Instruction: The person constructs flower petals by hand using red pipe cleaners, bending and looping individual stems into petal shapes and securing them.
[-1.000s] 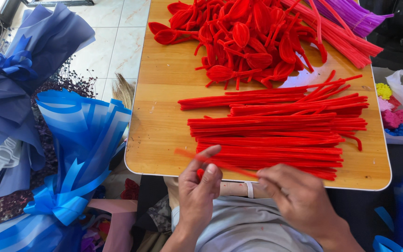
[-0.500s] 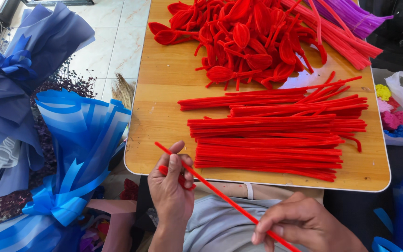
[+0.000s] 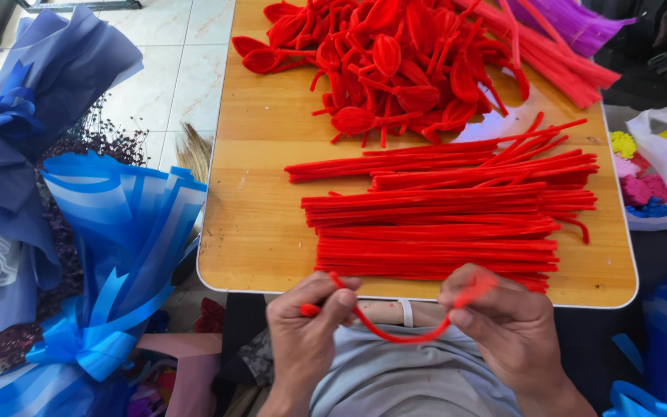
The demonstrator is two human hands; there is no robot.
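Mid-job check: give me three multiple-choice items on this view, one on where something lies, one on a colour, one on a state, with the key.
1. Where does the heap of looped red pieces lie on the wooden table?
A. far end
B. near edge
C. on the floor

2. What colour are the straight stems laid in rows?
A. purple
B. red
C. blue

3. How is the stem held between the left hand and right hand?
A. straight
B. bent into a downward curve
C. lying loose on the table

Key: 1 A, the heap sits beyond the rows, at the top of the view. 2 B, every row is red. 3 B, it sags in an arc between both hands.
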